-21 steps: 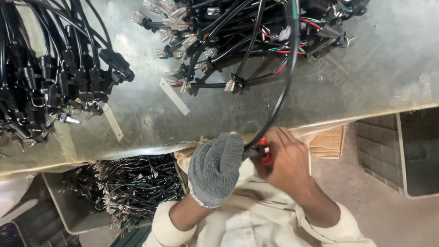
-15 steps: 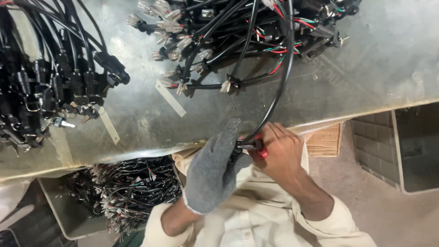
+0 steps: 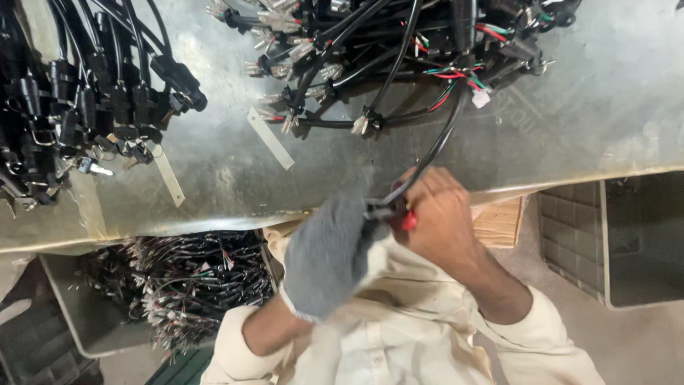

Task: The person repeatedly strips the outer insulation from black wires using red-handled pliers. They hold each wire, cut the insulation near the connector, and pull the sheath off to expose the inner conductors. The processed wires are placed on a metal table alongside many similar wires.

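Grey-gloved left hand [image 3: 329, 253] pinches black cable [image 3: 436, 146] end; my bare right hand [image 3: 436, 217] clamps red-handled tool [image 3: 408, 221] there, steadying it below desk [image 3: 605, 121] edge.

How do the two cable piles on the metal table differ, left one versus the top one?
The left pile is nearly all black, with chunky black connectors lying side by side; the top pile shows red and green wires and pale terminals. The left pile lies apart from both hands; a black cable runs from the top pile down to the gloved left hand and bare right hand. Both rest on the table.
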`<state>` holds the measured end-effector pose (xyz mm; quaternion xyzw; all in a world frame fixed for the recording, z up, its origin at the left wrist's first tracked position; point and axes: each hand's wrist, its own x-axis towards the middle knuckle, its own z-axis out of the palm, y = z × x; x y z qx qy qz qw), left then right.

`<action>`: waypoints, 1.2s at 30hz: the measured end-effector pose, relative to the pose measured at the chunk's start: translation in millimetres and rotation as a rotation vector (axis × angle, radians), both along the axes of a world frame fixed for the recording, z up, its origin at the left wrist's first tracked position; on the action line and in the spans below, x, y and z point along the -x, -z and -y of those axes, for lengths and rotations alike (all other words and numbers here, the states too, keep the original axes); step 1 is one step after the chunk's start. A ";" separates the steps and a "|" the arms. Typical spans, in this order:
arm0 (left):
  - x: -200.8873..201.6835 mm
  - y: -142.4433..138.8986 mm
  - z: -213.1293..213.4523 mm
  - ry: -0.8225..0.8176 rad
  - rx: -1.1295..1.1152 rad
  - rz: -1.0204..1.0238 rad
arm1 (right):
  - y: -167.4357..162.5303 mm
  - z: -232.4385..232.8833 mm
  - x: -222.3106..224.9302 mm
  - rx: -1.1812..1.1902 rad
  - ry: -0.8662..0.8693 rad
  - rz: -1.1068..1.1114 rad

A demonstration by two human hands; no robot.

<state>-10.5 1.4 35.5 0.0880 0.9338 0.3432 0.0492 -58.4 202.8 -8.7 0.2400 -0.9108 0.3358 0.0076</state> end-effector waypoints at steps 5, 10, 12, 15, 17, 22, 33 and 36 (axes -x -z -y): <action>-12.3 -12.6 50.3 -0.424 0.011 -0.219 | -23.9 -11.3 31.4 -0.350 0.235 -0.405; 31.5 -33.0 112.9 -0.408 0.241 -0.474 | -53.9 -28.9 58.6 -0.216 0.244 -0.426; 39.9 -27.4 110.9 -0.439 0.649 -0.620 | -49.1 -18.9 79.7 -0.327 0.262 -0.454; 25.4 -15.7 75.1 -0.389 0.281 -0.533 | -34.5 13.4 108.7 -0.555 0.275 -0.490; 14.7 -10.9 49.1 -0.507 0.366 0.499 | -33.5 30.2 121.1 -0.612 0.283 -0.513; 15.7 -14.0 32.8 -0.071 0.094 -0.392 | -80.3 7.3 111.2 0.066 0.356 -0.334; 70.3 -32.8 19.5 -0.099 -0.056 -0.498 | -106.2 -49.2 42.9 0.702 0.403 -0.049; 85.9 -44.4 -0.9 -0.060 -0.064 -0.456 | -86.2 -60.9 38.9 0.738 0.348 -0.080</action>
